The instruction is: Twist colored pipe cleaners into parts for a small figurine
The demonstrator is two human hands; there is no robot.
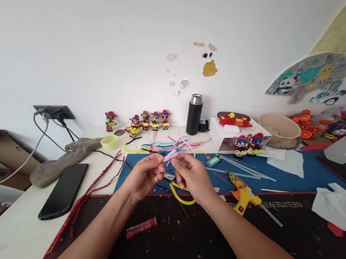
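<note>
Between my two hands is a pale lilac pipe cleaner point(170, 155), folded or looped, with a curved end rising at the right. My left hand point(147, 173) pinches its left part between thumb and fingers. Close beside it, my right hand point(190, 174) is closed on the right part. Both hands are held above the blue mat point(124, 174). Yellow-handled scissors point(182, 198) lie beneath them, partly hidden by my right hand. Several coloured pipe cleaners point(165, 146) are spread on the table just behind.
A yellow hot glue gun point(244, 194) lies at right near clear glue sticks point(248, 168). A red lighter-like object point(141, 227) rests on the black mat point(164, 254). A phone point(64, 190) and red twisted stems point(89, 193) are at left. Behind stand a black flask point(194, 116) and several small figures point(145, 120).
</note>
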